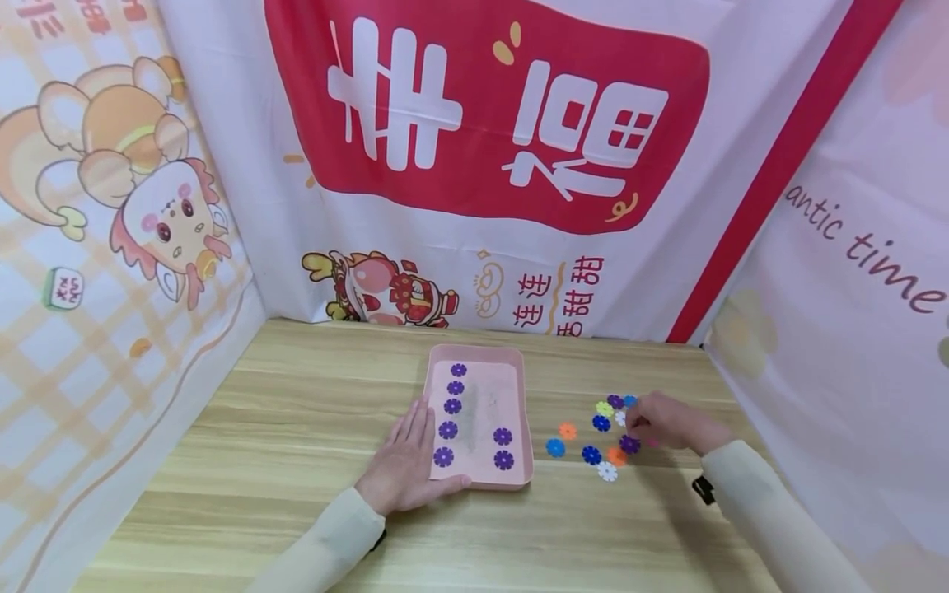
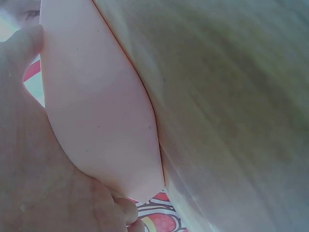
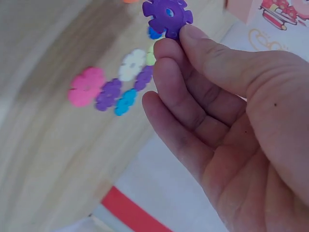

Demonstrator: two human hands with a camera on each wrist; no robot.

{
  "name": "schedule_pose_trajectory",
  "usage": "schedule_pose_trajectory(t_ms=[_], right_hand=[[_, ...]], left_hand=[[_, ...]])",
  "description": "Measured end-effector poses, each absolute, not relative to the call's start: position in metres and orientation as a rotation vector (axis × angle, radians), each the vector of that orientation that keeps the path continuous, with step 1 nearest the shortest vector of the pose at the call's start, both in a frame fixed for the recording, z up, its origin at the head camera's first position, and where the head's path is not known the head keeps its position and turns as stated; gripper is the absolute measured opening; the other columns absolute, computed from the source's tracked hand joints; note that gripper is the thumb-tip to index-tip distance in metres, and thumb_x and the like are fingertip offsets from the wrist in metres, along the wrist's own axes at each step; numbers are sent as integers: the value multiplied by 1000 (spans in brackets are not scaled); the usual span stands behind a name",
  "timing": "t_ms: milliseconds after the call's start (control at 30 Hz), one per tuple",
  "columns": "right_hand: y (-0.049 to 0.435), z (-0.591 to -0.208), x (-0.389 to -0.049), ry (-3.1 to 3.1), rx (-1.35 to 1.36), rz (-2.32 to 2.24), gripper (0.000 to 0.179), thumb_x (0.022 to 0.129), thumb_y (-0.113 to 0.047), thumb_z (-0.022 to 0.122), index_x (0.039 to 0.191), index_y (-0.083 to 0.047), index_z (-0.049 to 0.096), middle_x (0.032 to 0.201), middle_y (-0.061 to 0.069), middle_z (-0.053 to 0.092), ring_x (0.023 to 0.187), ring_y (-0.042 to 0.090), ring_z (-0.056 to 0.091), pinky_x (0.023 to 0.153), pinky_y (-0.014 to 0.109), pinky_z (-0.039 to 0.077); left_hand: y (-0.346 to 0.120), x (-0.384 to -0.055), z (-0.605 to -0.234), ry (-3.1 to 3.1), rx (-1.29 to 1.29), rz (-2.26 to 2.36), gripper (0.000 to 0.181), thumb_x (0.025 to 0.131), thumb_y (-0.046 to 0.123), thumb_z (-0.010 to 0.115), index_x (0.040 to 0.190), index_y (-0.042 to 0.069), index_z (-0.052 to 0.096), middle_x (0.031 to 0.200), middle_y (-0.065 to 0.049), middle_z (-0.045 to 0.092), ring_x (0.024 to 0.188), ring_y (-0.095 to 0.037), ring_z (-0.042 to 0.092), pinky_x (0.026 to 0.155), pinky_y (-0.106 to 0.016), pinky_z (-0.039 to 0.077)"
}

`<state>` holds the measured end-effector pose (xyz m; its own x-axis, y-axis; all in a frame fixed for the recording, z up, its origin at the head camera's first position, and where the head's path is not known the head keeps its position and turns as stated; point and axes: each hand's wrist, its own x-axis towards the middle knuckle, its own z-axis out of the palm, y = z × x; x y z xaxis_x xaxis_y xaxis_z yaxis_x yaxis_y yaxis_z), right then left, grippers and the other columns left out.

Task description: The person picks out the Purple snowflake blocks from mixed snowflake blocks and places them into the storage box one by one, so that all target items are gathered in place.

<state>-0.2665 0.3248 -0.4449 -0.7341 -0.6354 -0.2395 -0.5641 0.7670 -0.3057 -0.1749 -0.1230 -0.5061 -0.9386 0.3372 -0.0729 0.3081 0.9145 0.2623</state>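
Observation:
My left hand [image 1: 404,469] rests along the left side and near corner of a pink tray [image 1: 482,354], fingers straight and thumb spread over the near rim. In the left wrist view its palm lies against the tray's outer wall [image 2: 101,106]. Inside the tray, several purple snowflake discs [image 1: 448,430] form a left column, with two more [image 1: 502,436] at the lower right. Over on the right, my right hand [image 1: 670,422] pinches a purple snowflake disc [image 3: 159,18] between thumb and forefinger, above the table.
Loose snowflake discs lie scattered right of the tray, among them orange [image 1: 567,431], light blue [image 1: 555,448], dark blue [image 1: 591,455] and white [image 1: 608,471]. A pink disc [image 3: 87,87] shows in the right wrist view. Printed cloth [image 1: 489,107] hangs behind the wooden table [image 1: 296,412].

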Motion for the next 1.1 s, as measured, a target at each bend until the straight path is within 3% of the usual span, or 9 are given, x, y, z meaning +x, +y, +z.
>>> schedule_pose_trajectory(t_ms=[233,600,867,1100], right_hand=[[299,-425,-276,2621,-925,-265,21,98,-3,71,79,-12,73,72,-2,65,64,3,49,61,20,46],[238,-405,-294,2612,-916,-182,11,100,-12,73,92,-18,79,86,-3,75,71,8,60,75,25,59],[181,-395,-304,2584,-1057,-141,18,102,-10,69,85,-12,75,73,-5,66,64,8,55,63,22,52],[139,-404,-315,2589,-1088,-99,14,103,-14,70,90,-16,76,83,-1,73,72,10,62,70,25,56]], left_hand=[[-122,-177,-507,2963,493,374,127,88,88,52,167,-5,15,177,-26,2,165,-43,8,135,-56,16],[-121,-173,-506,2961,496,387,128,88,88,52,166,-5,16,176,-27,2,165,-43,9,135,-56,17],[-123,-171,-509,3003,552,417,128,88,86,55,164,-10,18,175,-31,7,163,-47,15,133,-59,20],[-124,-173,-511,3002,538,404,127,88,86,55,165,-9,18,175,-30,5,164,-47,12,134,-59,19]])
